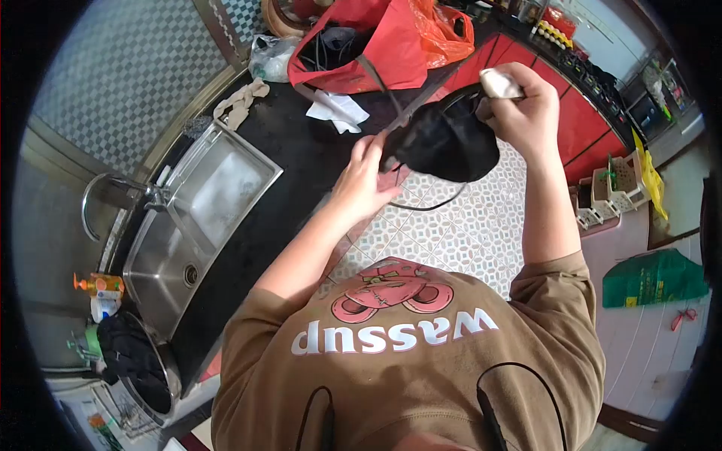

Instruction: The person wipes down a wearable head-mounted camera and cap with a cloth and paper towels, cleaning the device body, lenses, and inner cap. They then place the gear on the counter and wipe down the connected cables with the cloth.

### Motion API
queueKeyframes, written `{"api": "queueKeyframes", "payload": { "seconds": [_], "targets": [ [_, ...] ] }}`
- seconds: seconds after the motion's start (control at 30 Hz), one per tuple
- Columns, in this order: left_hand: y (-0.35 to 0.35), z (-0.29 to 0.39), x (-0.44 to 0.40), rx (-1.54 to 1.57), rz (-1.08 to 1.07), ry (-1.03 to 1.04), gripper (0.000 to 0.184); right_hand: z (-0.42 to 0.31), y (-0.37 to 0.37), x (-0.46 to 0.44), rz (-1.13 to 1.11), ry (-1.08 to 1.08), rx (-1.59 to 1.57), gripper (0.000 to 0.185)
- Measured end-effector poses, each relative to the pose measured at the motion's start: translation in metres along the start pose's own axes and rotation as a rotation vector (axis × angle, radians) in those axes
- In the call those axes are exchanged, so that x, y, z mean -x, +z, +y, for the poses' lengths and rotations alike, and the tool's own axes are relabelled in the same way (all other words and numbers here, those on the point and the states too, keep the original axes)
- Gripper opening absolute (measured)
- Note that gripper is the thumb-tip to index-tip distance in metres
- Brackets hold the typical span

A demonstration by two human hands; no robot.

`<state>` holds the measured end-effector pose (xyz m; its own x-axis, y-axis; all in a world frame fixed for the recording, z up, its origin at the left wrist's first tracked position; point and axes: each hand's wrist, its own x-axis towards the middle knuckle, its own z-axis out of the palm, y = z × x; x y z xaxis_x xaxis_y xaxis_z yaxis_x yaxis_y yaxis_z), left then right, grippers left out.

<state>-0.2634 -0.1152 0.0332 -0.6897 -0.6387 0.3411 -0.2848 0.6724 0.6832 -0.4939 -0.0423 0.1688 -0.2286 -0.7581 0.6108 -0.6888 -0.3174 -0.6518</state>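
A black item [447, 143], fabric-like and with thin dark straps, hangs between my two hands over the tiled floor. My left hand [362, 180] grips its left edge near a strap, fingers bent. My right hand [523, 109] is closed, pinching a small white cloth or tissue [500, 84] beside the upper right edge of the black item. Whether the right fingers also hold that edge is hard to see. One thin strap loops below the item; another runs up toward a red bag [406, 52]. Near the bag, a white paper [337, 111] lies on the dark counter.
A steel double sink [214, 195] with a faucet [94, 203] is at left. A black bag or cloth in a metal basin [135, 361] sits lower left. An orange plastic bag [444, 37] stands behind the red bag. White baskets [620, 180] are at right.
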Motion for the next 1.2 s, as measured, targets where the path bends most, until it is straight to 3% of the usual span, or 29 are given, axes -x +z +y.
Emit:
{"api": "queueKeyframes", "payload": {
  "seconds": [0.07, 0.13, 0.17, 0.27, 0.37, 0.43, 0.53, 0.57, 0.6, 0.67, 0.73, 0.8, 0.83, 0.87, 0.93, 1.1, 1.2],
  "targets": [
    [0.025, -0.009, -0.005, 0.058, 0.173, -0.023, 0.100, -0.009, -0.008, -0.002, 0.378, 0.169, -0.267, 0.013],
    [0.031, -0.008, -0.006, 0.045, 0.237, -0.056, 0.100, 0.034, -0.046, -0.019, 0.607, 0.030, -0.402, 0.017],
    [0.033, -0.007, -0.007, 0.035, 0.294, -0.080, 0.100, 0.054, -0.060, -0.023, 0.603, 0.030, -0.406, 0.017],
    [0.044, -0.009, -0.008, 0.062, 0.343, -0.117, 0.099, 0.085, -0.078, -0.032, 0.769, -0.085, -0.813, 0.022],
    [0.048, -0.009, -0.004, 0.134, 0.323, -0.137, 0.097, 0.102, -0.055, -0.020, 0.651, 0.009, -0.832, 0.022],
    [0.044, -0.001, 0.000, 0.182, 0.155, -0.153, 0.086, 0.109, -0.045, -0.017, 0.597, 0.056, -0.844, 0.022],
    [0.045, 0.002, 0.011, 0.186, 0.023, -0.120, 0.074, 0.119, -0.035, -0.019, 0.422, 0.164, -1.043, 0.022],
    [0.046, 0.005, 0.016, 0.179, -0.023, -0.080, 0.067, 0.119, -0.032, -0.018, 0.428, 0.170, -1.046, 0.022],
    [0.046, 0.008, 0.018, 0.172, -0.069, -0.037, 0.060, 0.118, -0.030, -0.017, 0.287, 0.107, -1.235, 0.023],
    [0.047, 0.013, 0.017, 0.176, 0.025, 0.024, 0.053, 0.116, -0.025, -0.018, -0.019, -0.041, -1.593, 0.027],
    [0.043, 0.022, 0.014, 0.189, 0.222, 0.148, 0.039, 0.105, -0.021, -0.019, -0.105, -0.013, -1.655, 0.027],
    [0.014, 0.043, 0.002, 0.173, 0.232, 0.272, 0.036, 0.087, -0.016, -0.018, -0.283, 0.057, -1.765, 0.028],
    [0.002, 0.054, -0.006, 0.166, 0.245, 0.390, 0.033, 0.084, -0.012, -0.018, -0.273, 0.062, -1.769, 0.028],
    [-0.003, 0.059, -0.013, 0.169, 0.233, 0.383, 0.033, 0.083, -0.007, -0.020, -0.298, 0.065, -1.717, 0.028],
    [-0.007, 0.067, -0.026, 0.616, -0.012, 0.214, 0.031, 0.086, 0.004, -0.028, -0.349, 0.082, -1.611, 0.028],
    [-0.006, 0.083, -0.051, 1.027, -0.291, 0.081, 0.034, 0.090, 0.030, -0.053, -0.518, -0.087, -1.810, 0.035],
    [-0.005, 0.096, -0.061, 0.899, -0.314, 0.218, 0.033, 0.096, 0.011, -0.053, -0.148, 0.359, -1.280, 0.032]
  ]
}}
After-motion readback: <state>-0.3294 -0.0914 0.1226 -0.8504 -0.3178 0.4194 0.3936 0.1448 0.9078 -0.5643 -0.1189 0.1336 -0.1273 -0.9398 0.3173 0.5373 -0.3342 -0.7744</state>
